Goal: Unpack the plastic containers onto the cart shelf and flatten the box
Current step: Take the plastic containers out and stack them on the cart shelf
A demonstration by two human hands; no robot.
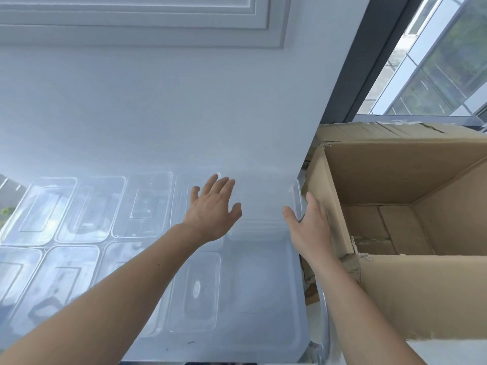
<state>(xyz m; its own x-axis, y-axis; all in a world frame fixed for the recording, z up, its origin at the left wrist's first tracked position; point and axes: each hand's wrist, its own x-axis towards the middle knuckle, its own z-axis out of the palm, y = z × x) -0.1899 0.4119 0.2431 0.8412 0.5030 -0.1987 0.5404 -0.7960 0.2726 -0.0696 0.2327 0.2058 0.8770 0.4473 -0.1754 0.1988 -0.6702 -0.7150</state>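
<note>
Several clear plastic containers lie in two rows on the pale cart shelf (263,325), among them one at the far left (39,209) and one near the front (195,291). A further clear container (263,206) stands at the shelf's back right corner, between my hands. My left hand (213,209) hovers over its left side with straight, spread fingers. My right hand (311,227) lies flat along its right rim, fingers straight. The open cardboard box (395,180) stands right of the cart; its visible inside holds nothing.
A white wall runs behind the cart, with a moulded frame high up. A dark window frame (369,61) and glass rise behind the box. The cart's metal rail (324,338) sits between shelf and box. A torn box flap (350,262) hangs near my right wrist.
</note>
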